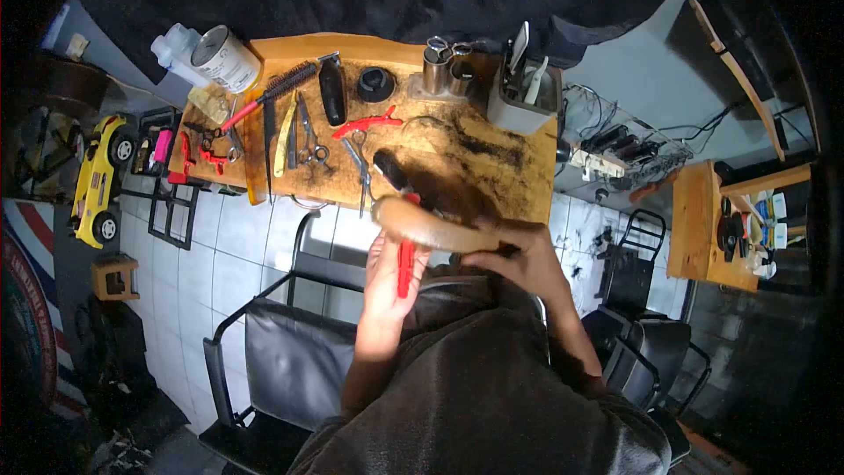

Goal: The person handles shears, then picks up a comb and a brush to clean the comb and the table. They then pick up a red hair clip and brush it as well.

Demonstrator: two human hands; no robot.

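Observation:
My right hand [519, 251] grips the handle end of a light wooden brush [422, 224], which lies level just in front of the wooden table [527, 189]. My left hand [387, 281] is under the brush head and holds a red clip [405, 268] upright between its fingers. Both hands are over the near edge of the table, above a black chair [294, 361]. Dark hair clippings [479, 154] are scattered on the tabletop right behind the brush.
The table holds a black clipper [332, 92], scissors [309, 136], a round brush with a red handle [268, 92], red clips [367, 123], a black cap [376, 84], metal cups [444, 70] and a grey comb holder [523, 97]. White bottles [215, 54], a yellow toy car [97, 178].

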